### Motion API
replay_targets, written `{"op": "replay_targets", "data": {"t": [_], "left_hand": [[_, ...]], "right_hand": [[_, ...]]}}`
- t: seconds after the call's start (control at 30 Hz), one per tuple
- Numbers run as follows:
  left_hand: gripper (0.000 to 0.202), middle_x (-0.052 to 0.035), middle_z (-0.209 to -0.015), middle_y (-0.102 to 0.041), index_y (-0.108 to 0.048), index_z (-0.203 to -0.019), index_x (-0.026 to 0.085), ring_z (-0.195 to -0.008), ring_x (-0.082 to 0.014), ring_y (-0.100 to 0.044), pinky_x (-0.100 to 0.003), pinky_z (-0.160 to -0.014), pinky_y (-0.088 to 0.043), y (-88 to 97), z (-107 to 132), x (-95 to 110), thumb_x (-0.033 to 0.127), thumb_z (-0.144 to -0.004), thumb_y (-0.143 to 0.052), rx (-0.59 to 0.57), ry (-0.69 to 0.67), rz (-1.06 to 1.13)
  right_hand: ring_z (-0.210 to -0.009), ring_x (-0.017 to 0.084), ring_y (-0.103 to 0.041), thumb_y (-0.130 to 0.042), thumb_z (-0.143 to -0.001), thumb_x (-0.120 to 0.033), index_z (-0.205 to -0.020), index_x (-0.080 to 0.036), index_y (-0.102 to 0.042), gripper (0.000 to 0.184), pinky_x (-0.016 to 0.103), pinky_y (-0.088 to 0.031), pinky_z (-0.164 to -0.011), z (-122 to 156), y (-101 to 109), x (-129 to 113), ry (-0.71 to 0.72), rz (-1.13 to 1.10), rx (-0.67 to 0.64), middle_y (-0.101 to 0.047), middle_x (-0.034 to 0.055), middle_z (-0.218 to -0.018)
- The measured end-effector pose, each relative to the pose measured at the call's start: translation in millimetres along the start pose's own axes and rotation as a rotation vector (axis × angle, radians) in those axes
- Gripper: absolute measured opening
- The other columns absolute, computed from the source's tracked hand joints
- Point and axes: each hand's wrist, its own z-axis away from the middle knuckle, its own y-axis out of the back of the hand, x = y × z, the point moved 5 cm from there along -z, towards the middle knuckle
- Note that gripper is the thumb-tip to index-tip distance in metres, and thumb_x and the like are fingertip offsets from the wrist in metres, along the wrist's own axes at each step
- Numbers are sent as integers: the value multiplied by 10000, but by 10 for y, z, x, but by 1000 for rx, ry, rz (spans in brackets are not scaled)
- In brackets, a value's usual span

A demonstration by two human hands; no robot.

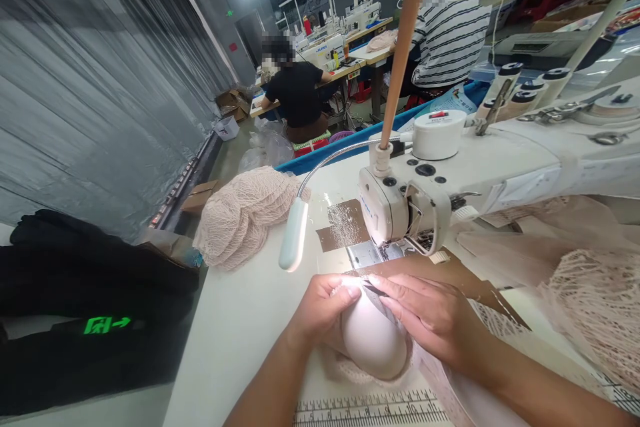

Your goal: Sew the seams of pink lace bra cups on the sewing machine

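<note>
Both my hands rest on a pale moulded bra cup (pixel 373 340) with lace trim, lying on the white sewing table (pixel 240 320) just in front of the needle. My left hand (pixel 320 307) curls its fingers over the cup's left top edge and grips it. My right hand (pixel 430 317) lies over the cup's right side, fingers pressed together on the fabric edge and pointing toward the needle area. The white sewing machine head (pixel 400 207) stands right behind the hands. A brown strip (pixel 440 270) runs under the presser foot.
A gooseneck lamp (pixel 294 233) hangs left of the machine. A heap of pink lace pieces (pixel 245 213) lies at the table's far left; more lace (pixel 595 307) lies right. A printed ruler (pixel 365 408) edges the table. Two people sit at machines farther back. Black cloth (pixel 90 267) lies left.
</note>
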Motion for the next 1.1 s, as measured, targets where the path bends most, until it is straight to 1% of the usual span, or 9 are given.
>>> {"op": "replay_targets", "data": {"t": [0.23,0.5,0.7,0.77,0.83,0.9,1.0,1.07,1.1], "left_hand": [[374,-106,-864,-716,-731,-959,89,-810,-228,-636,-274,-685,-476,-4,5,15,419,-797,-663,-3,-5,-2],[347,-109,-886,-717,-726,-980,95,-878,-253,-639,-286,-725,-477,-25,5,29,391,-817,-647,-23,-6,-14],[351,-97,-841,-709,-730,-940,90,-799,-214,-626,-280,-725,-467,-32,5,26,407,-813,-652,-42,-20,-30],[365,-95,-831,-704,-730,-925,84,-788,-210,-622,-280,-724,-465,-35,6,32,422,-807,-654,-56,-19,-38],[387,-104,-867,-704,-726,-941,82,-818,-224,-624,-284,-727,-468,-40,5,43,434,-795,-663,-72,-15,-34],[419,-120,-935,-701,-716,-985,81,-891,-256,-626,-295,-742,-477,-44,2,54,443,-777,-676,-87,-10,-10],[446,-134,-979,-700,-706,-1026,81,-942,-283,-630,-319,-782,-484,-46,2,50,437,-759,-694,-123,15,39],[449,-135,-957,-706,-705,-1030,79,-912,-278,-643,-340,-814,-481,-29,4,42,432,-754,-699,-144,30,61],[451,-136,-945,-708,-705,-1030,77,-901,-276,-646,-349,-831,-478,-10,5,40,431,-751,-702,-150,33,63]], "right_hand": [[-742,156,-678,-441,-898,-109,-1136,-181,-607,299,254,-557,-626,-8,10,-22,12,16,4,-720,53,-893],[-661,155,-643,-457,-896,-105,-1120,-159,-605,274,264,-516,-549,54,-34,-4,22,-7,-10,-688,47,-783],[-721,157,-669,-444,-895,-89,-1143,-175,-593,302,255,-547,-609,20,-34,-7,24,-36,-35,-713,55,-860],[-757,158,-680,-446,-893,-90,-1143,-186,-594,306,255,-562,-648,35,-33,11,22,-53,-10,-721,53,-895],[-815,167,-686,-469,-893,-121,-1146,-200,-598,295,265,-572,-709,75,-41,92,-77,-79,32,-721,53,-941],[-876,184,-685,-519,-889,-218,-1174,-220,-593,294,285,-577,-758,132,-87,238,-295,-177,20,-711,58,-1002],[-1028,239,-645,-600,-826,-417,-1251,-226,-552,469,361,-550,-873,214,-225,420,-656,-448,-129,-671,87,-1131],[-1083,266,-612,-628,-780,-473,-1253,-198,-551,553,398,-514,-925,207,-303,429,-755,-634,-269,-657,104,-1143],[-1067,267,-614,-622,-778,-471,-1212,-184,-577,522,395,-510,-916,185,-328,406,-758,-714,-340,-663,103,-1106]]}}
